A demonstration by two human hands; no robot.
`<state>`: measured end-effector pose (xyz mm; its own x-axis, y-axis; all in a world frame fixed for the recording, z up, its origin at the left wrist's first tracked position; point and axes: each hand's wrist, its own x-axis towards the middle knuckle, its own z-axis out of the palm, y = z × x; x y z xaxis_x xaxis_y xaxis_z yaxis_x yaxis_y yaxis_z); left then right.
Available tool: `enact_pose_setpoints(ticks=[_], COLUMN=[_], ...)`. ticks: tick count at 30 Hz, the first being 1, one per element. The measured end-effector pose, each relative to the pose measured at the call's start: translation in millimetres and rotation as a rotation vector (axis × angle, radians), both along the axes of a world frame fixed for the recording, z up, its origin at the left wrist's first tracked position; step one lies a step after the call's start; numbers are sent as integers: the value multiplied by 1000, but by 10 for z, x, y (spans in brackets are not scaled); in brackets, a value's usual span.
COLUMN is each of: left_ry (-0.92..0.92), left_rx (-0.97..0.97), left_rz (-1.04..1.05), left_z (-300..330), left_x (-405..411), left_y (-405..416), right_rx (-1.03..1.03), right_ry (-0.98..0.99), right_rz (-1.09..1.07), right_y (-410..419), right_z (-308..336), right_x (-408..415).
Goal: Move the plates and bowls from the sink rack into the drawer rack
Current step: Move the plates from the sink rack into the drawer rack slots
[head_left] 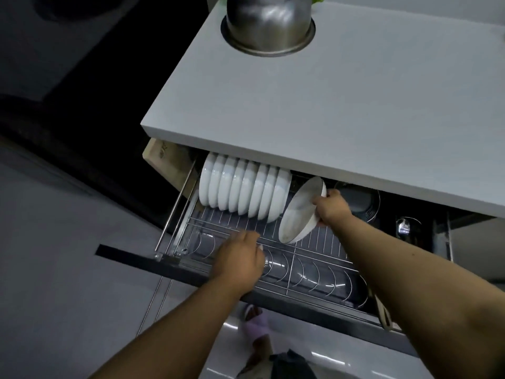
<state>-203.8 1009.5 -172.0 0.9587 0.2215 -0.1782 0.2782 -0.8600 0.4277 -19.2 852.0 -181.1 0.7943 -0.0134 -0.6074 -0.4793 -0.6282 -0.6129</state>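
Note:
The drawer rack (308, 243) is pulled out under the grey countertop. Several white bowls (240, 191) stand on edge in a row along its back left. My right hand (332, 209) grips the rim of another white bowl (299, 212), tilted just right of that row, its lower edge close to the wires. My left hand (240, 258) rests on the rack's middle wire rail with curled fingers; I cannot tell whether they close round the rail. The sink rack is out of view.
A steel pot (269, 20) sits at the countertop's (341, 99) far edge. Dark bowls (358, 201) sit in the drawer's back right. A wooden board (166, 160) stands at the drawer's left side. My foot in a purple slipper (255, 325) is below.

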Motion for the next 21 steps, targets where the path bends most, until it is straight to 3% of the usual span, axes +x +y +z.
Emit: enact_pose_setpoints(ticks=[11,21], left_ry=[-127,-117], left_rx=[-33,-75], left_rz=[20,17], left_z=[39,45], left_x=[-45,-50], left_y=[7,19], right_rx=[-227,-398], right_ry=[-60,-104], right_rz=[213,470], right_y=[344,650], right_z=[-101,-329], right_x=[284,434])
